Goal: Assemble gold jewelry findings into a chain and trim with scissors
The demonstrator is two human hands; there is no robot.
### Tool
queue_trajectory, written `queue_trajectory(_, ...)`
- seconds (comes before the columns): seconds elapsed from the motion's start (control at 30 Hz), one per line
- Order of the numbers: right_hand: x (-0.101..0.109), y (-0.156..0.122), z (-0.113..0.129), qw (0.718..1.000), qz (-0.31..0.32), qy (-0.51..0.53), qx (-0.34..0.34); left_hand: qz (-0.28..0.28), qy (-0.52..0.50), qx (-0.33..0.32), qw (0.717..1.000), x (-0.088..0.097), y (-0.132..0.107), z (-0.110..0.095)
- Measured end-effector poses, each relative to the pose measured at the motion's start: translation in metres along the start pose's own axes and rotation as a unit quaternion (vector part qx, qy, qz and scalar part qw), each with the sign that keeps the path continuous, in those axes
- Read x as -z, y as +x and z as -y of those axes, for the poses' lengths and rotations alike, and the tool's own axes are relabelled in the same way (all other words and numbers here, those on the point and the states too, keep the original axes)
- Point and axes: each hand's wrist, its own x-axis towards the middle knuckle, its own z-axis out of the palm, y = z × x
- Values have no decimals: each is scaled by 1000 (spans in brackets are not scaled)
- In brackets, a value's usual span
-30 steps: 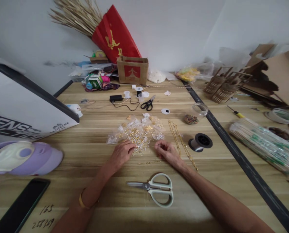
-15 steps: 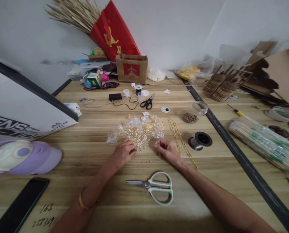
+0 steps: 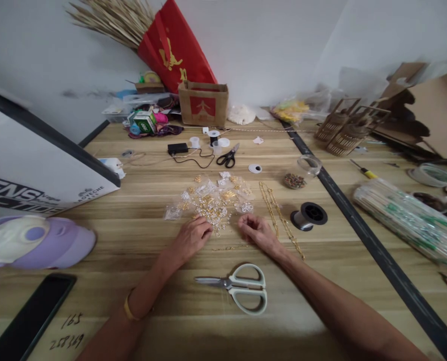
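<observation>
My left hand (image 3: pixel 194 237) rests at the near left edge of a heap of gold and clear beads (image 3: pixel 214 210), its fingers bent together. Whatever the fingertips may pinch is too small to make out. Right of the heap, my right hand (image 3: pixel 259 231) has thumb and forefinger pressed together; any thing between them is hidden. A short gold chain (image 3: pixel 229 248) lies on the table between and below the hands. Beside my right hand runs a longer gold chain (image 3: pixel 279 215). Nearer to me lie scissors with pale green handles (image 3: pixel 248 290), blades pointing left.
To the right stand a wire spool (image 3: pixel 309 216) and a clear jar of coloured beads (image 3: pixel 294 180). Black scissors (image 3: pixel 228 156) lie farther back. On the left are a phone (image 3: pixel 30 318), a purple and white visor (image 3: pixel 43 241) and a large white box (image 3: pixel 39 160). Bagged sticks (image 3: pixel 407 220) lie at right.
My left hand's fingers have shifted very slightly to the right along the heap. My right hand stays almost in place. The whole view has moved a little.
</observation>
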Motion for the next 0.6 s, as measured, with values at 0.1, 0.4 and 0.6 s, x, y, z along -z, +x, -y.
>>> queue_trajectory(0.1,0,0,-2,1000,3,4,3,-2,-4,0,1000,-1,0,0)
queue_trajectory(0.4,1,1,-3,1000,1,0,6,-73,-45,-4,996,-4,1,2)
queue_trajectory(0.6,1,1,-3,1000,2,-3,9,-88,-75,-21,993,-4,0,1)
